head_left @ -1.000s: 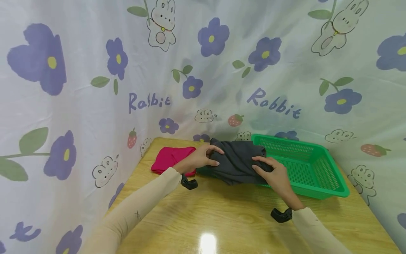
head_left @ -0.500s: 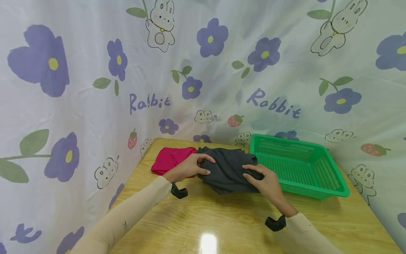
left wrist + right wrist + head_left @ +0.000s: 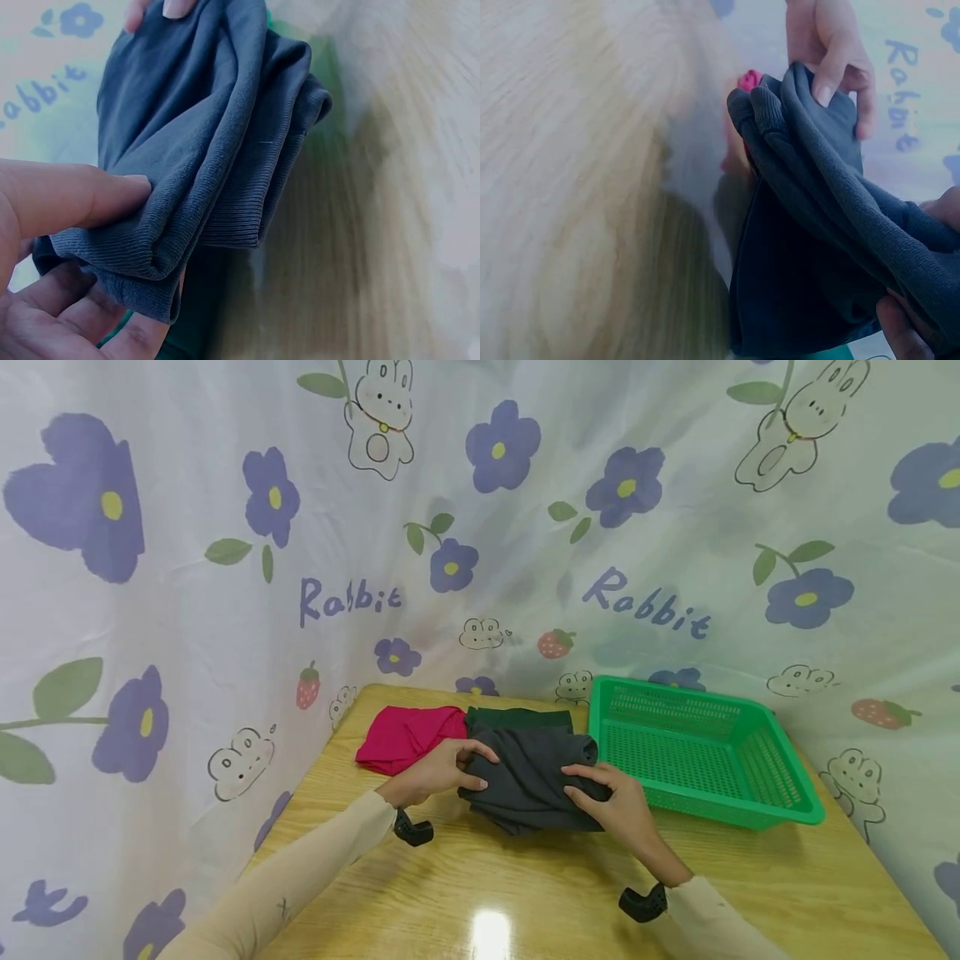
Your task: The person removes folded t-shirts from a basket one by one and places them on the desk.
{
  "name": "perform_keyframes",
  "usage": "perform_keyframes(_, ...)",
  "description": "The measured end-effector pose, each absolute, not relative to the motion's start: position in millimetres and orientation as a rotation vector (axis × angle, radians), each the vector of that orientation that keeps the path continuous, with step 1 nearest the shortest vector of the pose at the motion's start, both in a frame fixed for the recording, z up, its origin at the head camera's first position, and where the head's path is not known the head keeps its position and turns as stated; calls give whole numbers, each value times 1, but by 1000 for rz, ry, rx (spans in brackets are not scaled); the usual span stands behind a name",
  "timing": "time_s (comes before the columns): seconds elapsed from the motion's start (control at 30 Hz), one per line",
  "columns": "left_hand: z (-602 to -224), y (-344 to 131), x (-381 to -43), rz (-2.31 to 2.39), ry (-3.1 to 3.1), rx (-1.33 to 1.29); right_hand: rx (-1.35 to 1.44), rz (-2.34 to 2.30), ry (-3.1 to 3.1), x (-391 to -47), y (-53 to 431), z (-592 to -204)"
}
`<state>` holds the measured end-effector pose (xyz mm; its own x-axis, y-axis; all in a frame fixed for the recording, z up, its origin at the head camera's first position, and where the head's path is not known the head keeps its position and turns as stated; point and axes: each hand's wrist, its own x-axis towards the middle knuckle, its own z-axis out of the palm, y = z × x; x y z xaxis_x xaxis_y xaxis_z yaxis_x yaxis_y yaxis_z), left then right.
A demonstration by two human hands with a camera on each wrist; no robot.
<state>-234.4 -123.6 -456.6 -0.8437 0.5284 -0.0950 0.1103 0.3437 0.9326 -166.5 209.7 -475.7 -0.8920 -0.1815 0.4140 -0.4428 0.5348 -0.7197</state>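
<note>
A folded dark grey garment [image 3: 528, 777] with ribbed edges hangs between both hands, close over the table. My left hand [image 3: 442, 770] grips its left end, thumb on top and the other fingers underneath, as the left wrist view shows. At the right end my right hand [image 3: 615, 802] pinches the layered cloth [image 3: 832, 180]. Behind the grey garment lies a dark green folded cloth [image 3: 517, 718], partly covered by it in the head view. To the left, a crimson folded cloth [image 3: 408, 737] lies on the table, just past my left hand.
A green plastic basket [image 3: 712, 814] with perforated walls stands at the back right, nothing visible inside. The wooden table [image 3: 420, 902] meets a white curtain [image 3: 525, 593] printed with rabbits and flowers at its back and sides.
Both hands have drawn the grey garment toward me and slightly left, away from the basket. The dark green cloth behind it has come into view.
</note>
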Motion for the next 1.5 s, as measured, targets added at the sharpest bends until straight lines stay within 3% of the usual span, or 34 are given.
perform_keyframes(0.63,-473,-136,-223,1465,2218,535,555,1264,-2555,-154,205,-496)
perform_keyframes(1.5,-486,-145,-206,1293,2138,527,497,1580,-2842,-147,231,-517)
